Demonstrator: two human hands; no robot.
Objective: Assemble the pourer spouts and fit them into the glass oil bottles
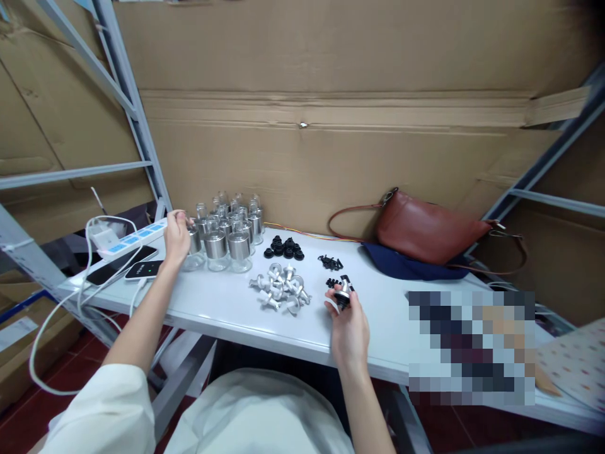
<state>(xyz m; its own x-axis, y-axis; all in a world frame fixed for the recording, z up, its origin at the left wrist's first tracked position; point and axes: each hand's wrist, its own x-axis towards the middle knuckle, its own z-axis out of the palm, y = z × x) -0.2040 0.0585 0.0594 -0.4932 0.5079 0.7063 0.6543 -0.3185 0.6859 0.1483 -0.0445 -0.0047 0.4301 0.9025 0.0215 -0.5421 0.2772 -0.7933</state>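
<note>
Two hands, well apart: above the worktop point(203, 308), the right hand point(350, 331) pinches a metal-and-black stopper point(343, 294), probably light, stiff and best held round its rim. Farther off, the left hand point(176, 238) curls at the top of a glass bottle point(194, 251), likely fragile and slippery; whether it grips, I can't tell from here.

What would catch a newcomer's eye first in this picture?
Probably the reddish-brown bag at the table's right rear, lying on a dark blue cloth. Next, the cluster of glass bottles with metal bands at the left rear, with the left hand beside it. Front and right of center, the right hand holds a silver-and-black part.
</note>
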